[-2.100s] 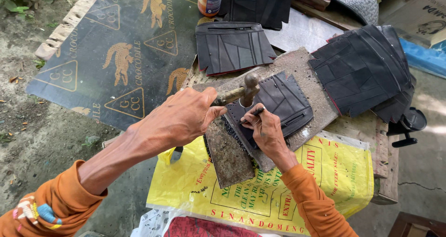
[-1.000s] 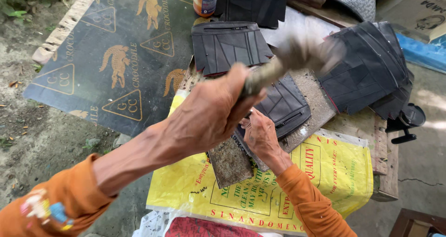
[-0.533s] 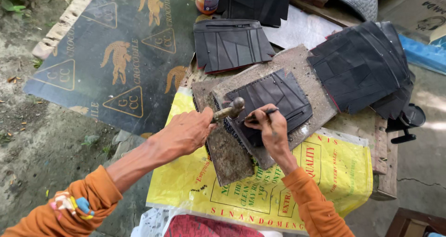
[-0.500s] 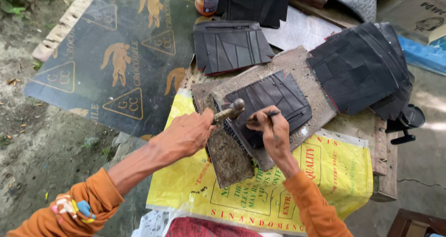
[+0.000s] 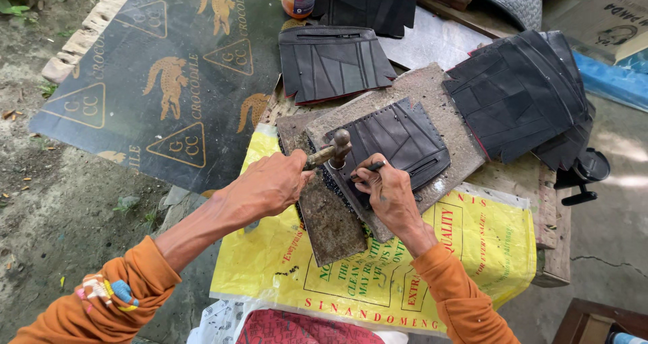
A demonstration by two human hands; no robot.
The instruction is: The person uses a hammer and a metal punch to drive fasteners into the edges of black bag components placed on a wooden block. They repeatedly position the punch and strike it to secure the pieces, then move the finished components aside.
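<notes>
Orange long sleeves, the left sleeve (image 5: 101, 297) bearing a small colourful print

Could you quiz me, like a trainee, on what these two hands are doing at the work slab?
1. Which hand grips the hammer?
2. True or false: the right hand holds a thin dark punch against the black leather piece.
3. What lies under the grey slab: A) a yellow printed sack, B) a blue towel, C) a glass pane?

Key: 1. The left hand. 2. True. 3. A.
</notes>
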